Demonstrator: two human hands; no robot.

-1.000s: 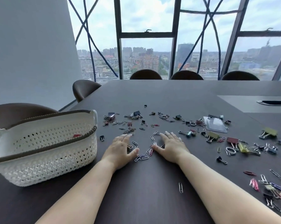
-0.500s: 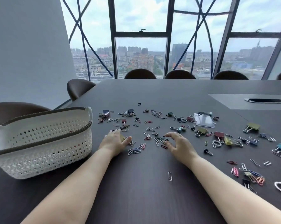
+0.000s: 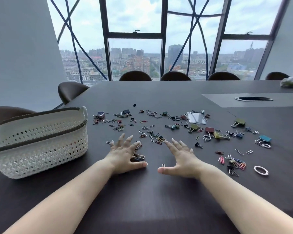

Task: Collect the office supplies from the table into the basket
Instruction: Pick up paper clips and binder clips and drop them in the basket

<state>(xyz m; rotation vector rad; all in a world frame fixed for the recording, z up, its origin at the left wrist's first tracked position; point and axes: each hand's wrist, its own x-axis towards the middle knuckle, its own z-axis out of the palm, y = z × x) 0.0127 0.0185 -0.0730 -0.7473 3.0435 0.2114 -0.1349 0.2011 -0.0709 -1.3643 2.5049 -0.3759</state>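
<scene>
Several paper clips and coloured binder clips lie scattered across the dark table [image 3: 159, 200]. My left hand [image 3: 123, 154] rests flat with fingers spread, a small heap of paper clips [image 3: 138, 156] under its palm edge. My right hand [image 3: 179, 157] lies flat with fingers spread, thumb beside a single paper clip [image 3: 163, 165]. More clips [image 3: 156, 138] sit just past the fingertips of both hands. A white perforated basket [image 3: 41, 146] with a dark rim stands on the table at the left, apart from my left hand. A clear badge holder [image 3: 196, 118] lies further back.
Binder clips [image 3: 211, 131] and white rings [image 3: 261, 170] spread to the right. A cable slot [image 3: 253, 98] is set in the table at the back right. Chairs [image 3: 135, 76] line the far edge below the windows; another chair [image 3: 69, 90] stands at the left corner.
Both hands slid back toward me across the table and spread their fingers flat, dragging some paper clips along. The view shifted so the clips appear further left.
</scene>
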